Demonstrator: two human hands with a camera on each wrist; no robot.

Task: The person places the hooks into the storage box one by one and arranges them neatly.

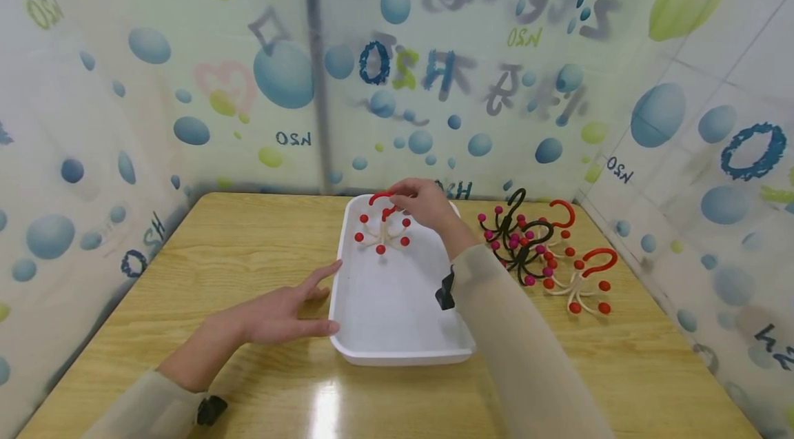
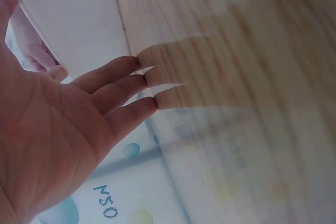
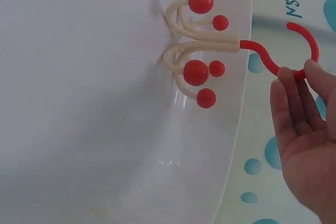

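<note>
Held hanger (image 1: 382, 236) is near tray's (image 1: 397, 311) far edge, open room nearer.

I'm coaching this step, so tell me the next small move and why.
Probably the right hand should ease its pinch: the held hook already seems to rest upright on the tray, while other hooks lie outside on the table.

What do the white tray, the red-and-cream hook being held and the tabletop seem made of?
White tray: probably glossy plastic, with a smooth rounded rim and soft highlights.
Red-and-cream hook: perhaps plastic or coated metal; its red balls look shiny, its colours even.
Tabletop: wood or laminate, hard to tell; grain shows, and a bright reflection suggests a glossy finish.
</note>
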